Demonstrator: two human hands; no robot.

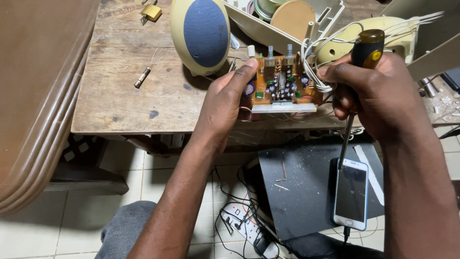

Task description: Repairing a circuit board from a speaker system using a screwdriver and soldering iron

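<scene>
I see my left hand [225,103] holding a circuit board [282,84] above the near edge of the wooden table [124,81]; the thumb lies along the board's left end and the other fingers curl behind it, so the hand is clamped on the board. The board is orange-brown, with knob shafts along its far edge, small green and dark parts on its face and a pale metal strip along its near edge. A bundle of white wires [316,72] leaves its right end. My right hand [373,93] is closed in a fist around a screwdriver [366,48]; the amber and black handle sticks up from the fist, and the shaft points down toward a white phone [351,194] lying on a dark panel [302,192] on the floor. Far behind the board, an open cream plastic case [268,31] holds a round tan disc [292,17] and a roll of tape [266,7]. Left of the case rests an oval speaker [201,33] with a blue front. A brass padlock [151,12] sits at the far left of the table, and a small glass fuse [142,77] lies nearer.
</scene>
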